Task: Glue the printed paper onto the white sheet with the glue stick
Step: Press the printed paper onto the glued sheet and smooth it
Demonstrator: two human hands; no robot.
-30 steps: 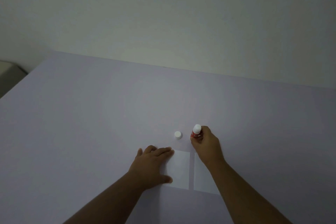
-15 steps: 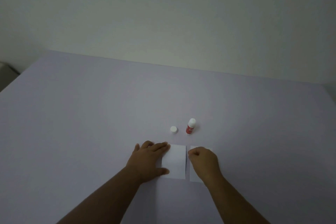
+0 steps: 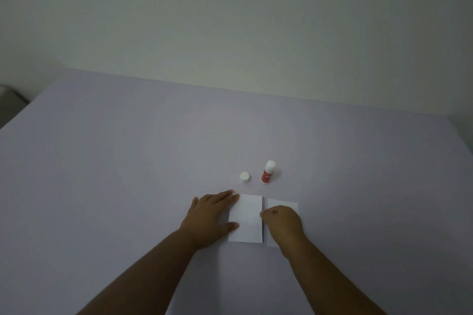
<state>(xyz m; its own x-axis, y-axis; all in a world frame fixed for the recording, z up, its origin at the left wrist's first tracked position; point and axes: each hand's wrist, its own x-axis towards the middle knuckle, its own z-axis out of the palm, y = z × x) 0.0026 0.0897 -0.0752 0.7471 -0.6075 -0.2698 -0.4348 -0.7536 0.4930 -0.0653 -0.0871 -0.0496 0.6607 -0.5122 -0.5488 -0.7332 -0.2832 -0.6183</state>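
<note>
Two small paper sheets lie side by side near the table's front. My left hand (image 3: 212,215) rests flat, fingers spread, on the left edge of the left sheet (image 3: 247,217). My right hand (image 3: 281,222) is curled over the right sheet (image 3: 284,205), thumb and fingertips pinched at that sheet's left edge. Both sheets look plain white, and I cannot tell which one is printed. The red glue stick (image 3: 268,173) stands upright and uncapped just beyond the sheets. Its white cap (image 3: 244,177) sits to its left.
The pale lilac table (image 3: 128,161) stretches far to the left and back, ending at a plain wall (image 3: 230,20). A grey object (image 3: 7,100) shows past the table's left edge.
My right hand set the glue stick down upright, drew back and curled onto the right sheet. The left hand stayed on the left sheet.
</note>
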